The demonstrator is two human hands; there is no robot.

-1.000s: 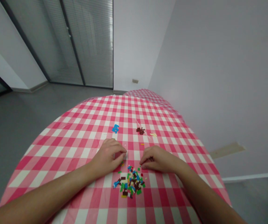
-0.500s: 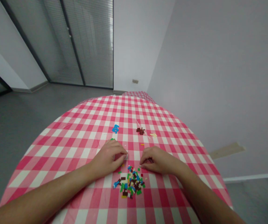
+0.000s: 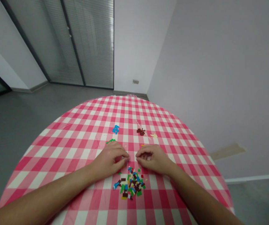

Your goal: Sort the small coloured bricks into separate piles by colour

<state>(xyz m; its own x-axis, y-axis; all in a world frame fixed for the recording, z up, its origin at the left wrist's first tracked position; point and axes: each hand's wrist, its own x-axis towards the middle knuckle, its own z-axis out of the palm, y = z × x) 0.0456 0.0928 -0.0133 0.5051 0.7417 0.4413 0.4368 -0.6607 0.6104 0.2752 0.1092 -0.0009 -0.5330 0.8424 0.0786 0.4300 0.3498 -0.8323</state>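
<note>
My left hand (image 3: 112,157) rests over the checked cloth with thumb and fingers pinched; whatever is between the tips is too small to name. Facing it, my right hand (image 3: 153,158) is curled with its fingertips close together, and I cannot make out what they hold. A mixed pile of small building bricks (image 3: 132,184), in green, brown, blue, yellow, red and white, lies just below both hands. Beyond my left hand are some green bricks (image 3: 111,141), partly hidden by it. A yellow brick (image 3: 143,145) shows just past my right hand.
Farther out on the table (image 3: 73,122) lie a blue brick cluster (image 3: 116,129), a brown brick cluster (image 3: 141,131) and a few cream pieces (image 3: 154,135). A wall (image 3: 206,78) runs along the right, and a glass partition (image 3: 89,47) stands at the back left.
My right hand has moved left, closer to my left hand, and now partly covers the yellow brick. My left hand has shifted slightly, showing more of the green bricks.
</note>
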